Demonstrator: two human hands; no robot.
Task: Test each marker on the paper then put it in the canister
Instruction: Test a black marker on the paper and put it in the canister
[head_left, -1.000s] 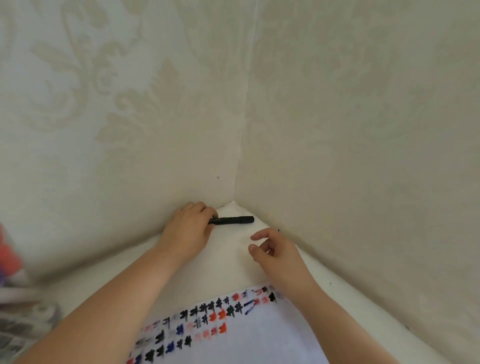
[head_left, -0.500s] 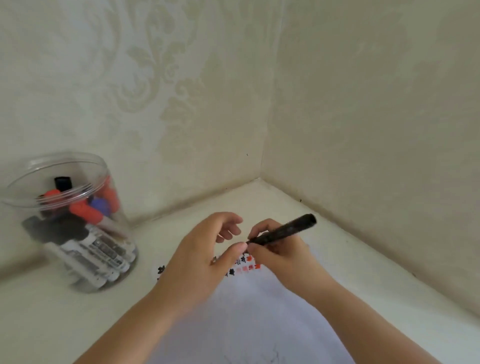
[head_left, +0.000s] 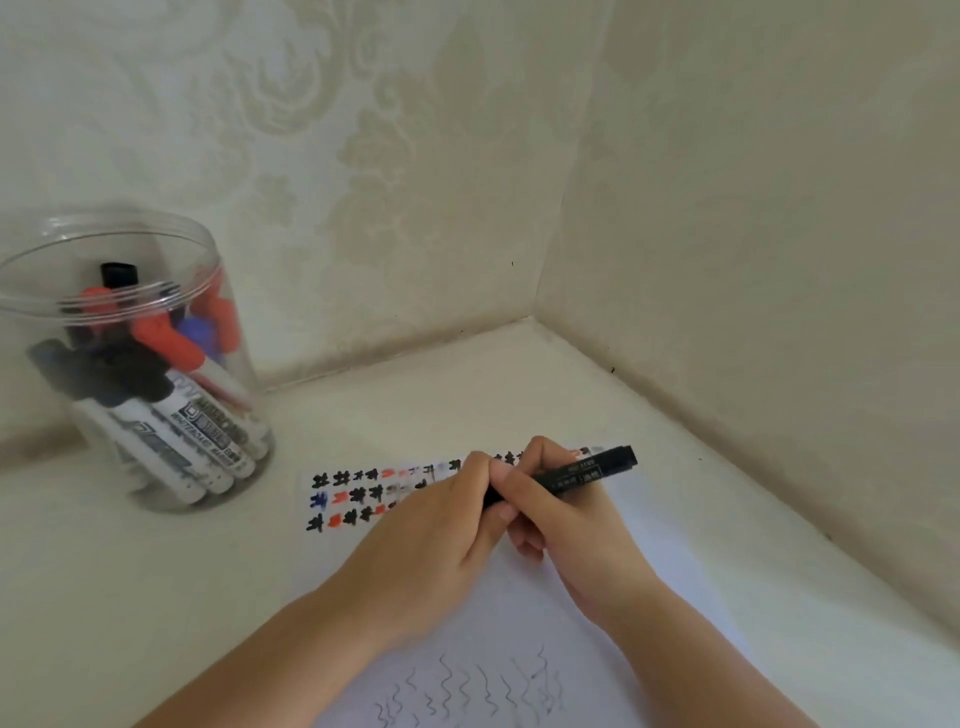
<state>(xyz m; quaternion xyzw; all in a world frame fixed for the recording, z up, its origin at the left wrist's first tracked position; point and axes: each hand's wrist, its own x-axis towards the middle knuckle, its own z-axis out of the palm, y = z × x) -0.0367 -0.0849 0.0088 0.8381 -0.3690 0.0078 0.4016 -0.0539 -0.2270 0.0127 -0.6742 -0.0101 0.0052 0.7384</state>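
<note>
Both hands meet over the far part of the paper (head_left: 649, 582). The right hand (head_left: 566, 525) curls its fingers round a black marker (head_left: 576, 475), whose body runs from the fist out to the right and slightly away, its blunt black end sticking out beyond the knuckles. The left hand (head_left: 441, 525) comes in from the left and closes thumb and fingers on the marker's near end, right against the right hand's thumb; that end of the marker is hidden between the two hands, so I cannot tell whether a cap is on it.

Under and beyond the hands, rows of small test marks (head_left: 353, 493) in black, red and blue run across the paper's far edge; the left hand covers the middle of these rows, and a few marks show again past the right hand's knuckles. Nearer the person than the wrists, thin wavy pen lines (head_left: 467, 696) cross the sheet between the two forearms.

Well to the left of the left hand and farther away stands the clear canister (head_left: 130, 364), upright and open at the top, set close to the wall (head_left: 363, 182). It holds a bundle of leaning markers (head_left: 176, 405) with red, blue and black caps. Bare table (head_left: 415, 405) lies between the canister and the hands. Beyond the right hand the two walls meet in a corner.
</note>
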